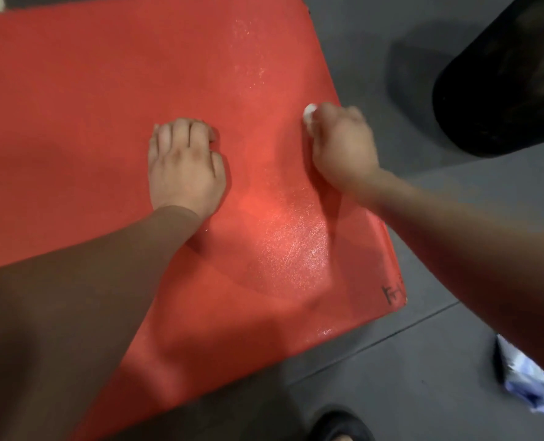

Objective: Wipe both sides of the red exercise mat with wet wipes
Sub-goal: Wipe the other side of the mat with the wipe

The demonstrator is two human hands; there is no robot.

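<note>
Fingers of the right hand clench a crumpled white wet wipe near the right edge of the red textured exercise mat lying on grey floor; left hand rests palm-down mid-mat, fingers loose

The exercise mat is laid on the floor, the left hand is set on its middle, the wet wipe is held under the right hand near its right edge, and a packet is left right of its near corner.

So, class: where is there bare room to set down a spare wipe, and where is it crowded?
Free: red mat left of the left hand; grey floor between mat and blue-white packet. Crowded: by the right hand and wipe.
</note>
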